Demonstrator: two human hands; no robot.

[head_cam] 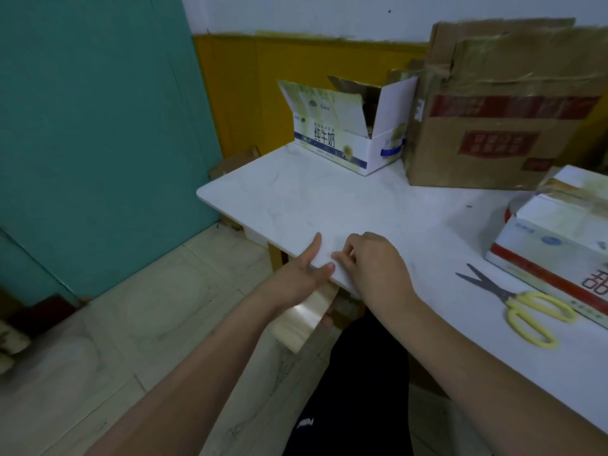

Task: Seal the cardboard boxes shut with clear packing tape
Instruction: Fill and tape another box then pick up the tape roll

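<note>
Tape roll [304,319], clear and wide, hangs just below the near edge of the white table [296,205], gripped underneath by the left hand [304,271], whose thumb lies up along the tabletop. Beside it, touching, the right hand [368,261] has its fingers curled, pinching at the table edge, apparently on the loose end of the tape, though the clear film is too faint to be sure. Farther back stands an open milk carton box [348,133] with its flaps up and unsealed. Just right of it, a large brown cardboard box [493,120] already carries wrinkled tape across its top and looks closed. Near the right edge lies a white-and-red box [552,238], its top glossy as if taped, with yellow-handled scissors [519,307] in front. My reading: at least the milk carton box is left to seal, and a strip is being started now.
</note>
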